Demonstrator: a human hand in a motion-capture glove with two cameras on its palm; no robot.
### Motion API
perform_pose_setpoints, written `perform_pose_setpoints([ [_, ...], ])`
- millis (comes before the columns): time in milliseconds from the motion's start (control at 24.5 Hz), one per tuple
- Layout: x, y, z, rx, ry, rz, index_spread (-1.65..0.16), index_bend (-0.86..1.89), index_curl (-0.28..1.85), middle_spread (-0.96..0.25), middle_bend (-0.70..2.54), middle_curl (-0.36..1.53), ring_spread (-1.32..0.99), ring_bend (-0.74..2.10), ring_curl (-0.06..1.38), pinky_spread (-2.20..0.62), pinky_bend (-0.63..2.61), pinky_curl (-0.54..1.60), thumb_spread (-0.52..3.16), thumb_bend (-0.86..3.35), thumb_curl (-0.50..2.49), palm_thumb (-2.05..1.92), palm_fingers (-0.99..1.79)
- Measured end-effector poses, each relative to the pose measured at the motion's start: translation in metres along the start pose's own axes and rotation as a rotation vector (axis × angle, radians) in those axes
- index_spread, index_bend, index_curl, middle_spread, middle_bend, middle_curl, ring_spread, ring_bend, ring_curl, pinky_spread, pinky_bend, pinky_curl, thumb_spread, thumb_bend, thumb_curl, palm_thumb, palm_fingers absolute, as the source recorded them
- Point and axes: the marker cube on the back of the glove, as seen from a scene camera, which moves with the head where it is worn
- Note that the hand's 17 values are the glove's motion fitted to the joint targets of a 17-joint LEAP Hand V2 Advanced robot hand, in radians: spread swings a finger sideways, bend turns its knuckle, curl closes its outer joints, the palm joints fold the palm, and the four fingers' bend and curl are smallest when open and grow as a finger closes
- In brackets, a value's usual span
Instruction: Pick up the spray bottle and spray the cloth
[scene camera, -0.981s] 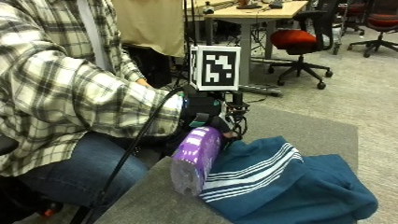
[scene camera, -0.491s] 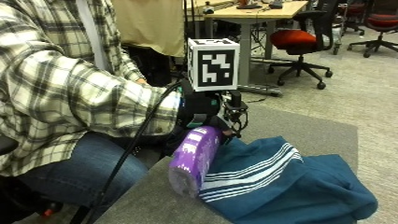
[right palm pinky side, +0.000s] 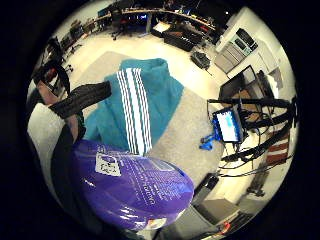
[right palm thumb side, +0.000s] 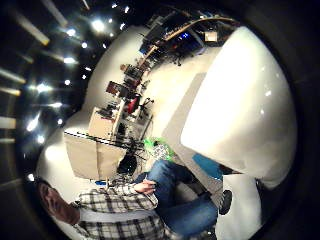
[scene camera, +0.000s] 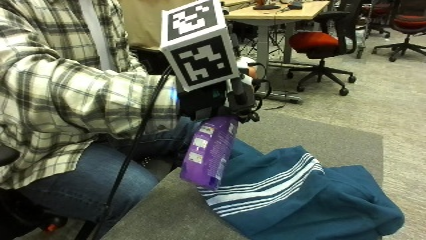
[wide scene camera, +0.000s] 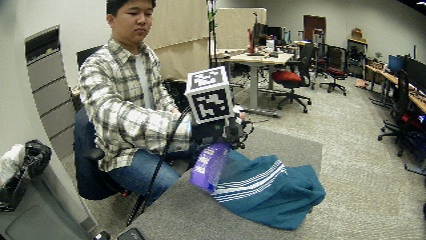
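lifted clear of the table since earlier, the rigid purple spray bottle (scene camera: 210, 150) hangs below the gloved right hand (scene camera: 223, 97), whose fingers curl round its neck, over the soft teal cloth (scene camera: 299, 200).

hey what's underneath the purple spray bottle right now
The spray bottle, held by the gloved right hand, hangs over the teal cloth's striped edge and grey table. Beneath the cloth is hidden.

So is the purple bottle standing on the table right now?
No. In the outside view the gloved right hand holds the purple bottle by its top, hanging clear of the table beside the cloth.
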Motion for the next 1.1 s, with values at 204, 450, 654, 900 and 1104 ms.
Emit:
perform_pose_setpoints([
  [204,-0.001,-0.001,-0.031,0.158,-0.162,0.025,-0.29,0.15,0.52,-0.17,0.50,0.54,-0.22,0.59,0.48,-0.16,0.52,0.38,0.19,-0.03,0.81,1.09,1.22],
  [450,-0.005,0.006,-0.054,0.281,-0.349,0.027,-0.29,0.15,0.51,-0.17,0.50,0.54,-0.22,0.59,0.48,-0.16,0.53,0.38,0.18,-0.03,0.81,1.10,1.22],
  [654,-0.015,0.013,-0.065,0.346,-0.516,-0.002,-0.29,0.15,0.51,-0.17,0.50,0.54,-0.22,0.59,0.48,-0.16,0.53,0.38,0.18,-0.03,0.81,1.10,1.22],
  [900,-0.029,0.008,-0.058,0.363,-0.632,-0.048,-0.29,0.16,0.52,-0.17,0.50,0.54,-0.22,0.59,0.48,-0.16,0.52,0.38,0.18,-0.03,0.81,1.10,1.22],
  [1104,-0.028,-0.007,-0.045,0.358,-0.665,-0.070,-0.29,0.16,0.52,-0.17,0.50,0.54,-0.22,0.59,0.48,-0.16,0.52,0.37,0.18,-0.03,0.82,1.10,1.22],
])
